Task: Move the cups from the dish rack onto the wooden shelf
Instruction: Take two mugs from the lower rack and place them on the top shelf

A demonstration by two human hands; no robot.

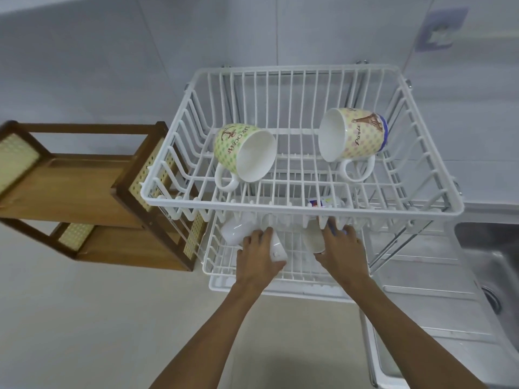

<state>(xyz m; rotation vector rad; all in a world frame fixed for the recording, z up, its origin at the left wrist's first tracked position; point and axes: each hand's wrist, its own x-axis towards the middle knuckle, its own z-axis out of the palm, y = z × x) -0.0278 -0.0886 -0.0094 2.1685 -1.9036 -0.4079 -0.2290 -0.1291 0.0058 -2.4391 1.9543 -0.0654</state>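
Observation:
A white two-tier wire dish rack (303, 206) stands on the counter. On its top tier lie two dotted mugs on their sides: a green-dotted mug (241, 153) at the left and a Paris mug (354, 134) at the right. In the lower tier my left hand (257, 255) grips a white cup (276, 248), with another white cup (234, 230) just left of it. My right hand (341, 248) holds a cream cup (313, 238). The upper tier's front rail partly hides both. A wooden shelf (92, 192) with two levels stands left of the rack.
A steel sink (494, 262) with drainboard lies at the right. The tiled wall rises behind the rack, with a blue hook pad (441, 29) on it. Pale countertop (98, 318) stretches in front of the shelf.

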